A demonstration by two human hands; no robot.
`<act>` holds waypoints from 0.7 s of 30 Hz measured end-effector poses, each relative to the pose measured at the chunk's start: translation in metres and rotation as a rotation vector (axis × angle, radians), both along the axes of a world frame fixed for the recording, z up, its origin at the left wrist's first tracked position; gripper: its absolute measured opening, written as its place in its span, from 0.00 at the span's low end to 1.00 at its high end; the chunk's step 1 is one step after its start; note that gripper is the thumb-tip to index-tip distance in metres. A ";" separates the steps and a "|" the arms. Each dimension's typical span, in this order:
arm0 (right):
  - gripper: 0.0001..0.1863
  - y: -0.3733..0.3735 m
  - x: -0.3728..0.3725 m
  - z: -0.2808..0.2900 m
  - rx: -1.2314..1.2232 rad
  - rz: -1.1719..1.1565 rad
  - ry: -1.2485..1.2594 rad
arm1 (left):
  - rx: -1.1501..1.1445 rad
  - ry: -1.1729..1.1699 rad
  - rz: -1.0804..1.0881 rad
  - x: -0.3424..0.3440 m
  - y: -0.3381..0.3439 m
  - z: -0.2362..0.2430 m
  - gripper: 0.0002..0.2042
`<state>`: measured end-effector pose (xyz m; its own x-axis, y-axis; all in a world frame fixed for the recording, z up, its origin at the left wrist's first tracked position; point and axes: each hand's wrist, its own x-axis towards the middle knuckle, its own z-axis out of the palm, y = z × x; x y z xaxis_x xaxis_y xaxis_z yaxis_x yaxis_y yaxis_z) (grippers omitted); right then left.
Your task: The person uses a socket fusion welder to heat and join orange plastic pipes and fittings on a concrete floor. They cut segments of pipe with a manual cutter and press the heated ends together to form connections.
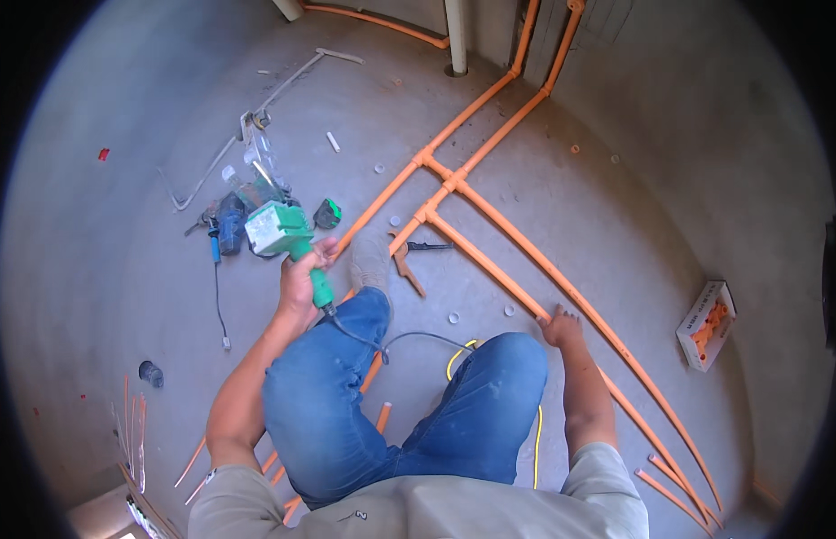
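Observation:
My left hand (pixel 299 286) is closed round the green handle of a pipe welding tool (pixel 288 229) with a pale boxy part. The tool is raised over the floor left of my left shoe (pixel 371 260), and its dark cord crosses in front of my knees. My right hand (pixel 562 329) is on a long orange pipe (pixel 499 274), fingers and thumb around it beside my right knee. That pipe joins a run of orange pipes with tee fittings (pixel 429 213) ahead of me. Between my feet and the pipes lies a hand tool with brown handles (pixel 405 266).
A green-and-black tape measure (pixel 328 214), a blue tool (pixel 231 225) and clear bottles (pixel 261 153) sit at the left. At the right wall stands a white box (pixel 696 346) of orange fittings. Loose pipes (pixel 665 490) lie at lower right; a yellow cord (pixel 538 440) runs beneath me.

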<state>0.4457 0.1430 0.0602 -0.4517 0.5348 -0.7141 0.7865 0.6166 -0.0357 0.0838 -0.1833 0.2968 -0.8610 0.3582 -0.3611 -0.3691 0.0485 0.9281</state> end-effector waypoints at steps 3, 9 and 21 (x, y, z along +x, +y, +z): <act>0.46 -0.011 -0.010 0.002 -0.010 0.016 -0.051 | -0.080 0.003 0.039 0.006 -0.022 0.014 0.04; 0.47 0.007 -0.011 -0.003 -0.067 -0.019 -0.072 | 0.016 0.201 -0.025 0.013 -0.005 0.003 0.03; 0.44 -0.074 -0.224 0.080 -0.278 0.549 0.247 | 0.006 0.128 -0.173 -0.051 0.029 -0.167 0.04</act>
<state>0.2221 0.0695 0.1402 -0.7743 -0.0097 -0.6328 0.3085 0.8673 -0.3907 0.0325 -0.1545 0.1296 -0.8250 0.5069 -0.2498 -0.2346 0.0949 0.9674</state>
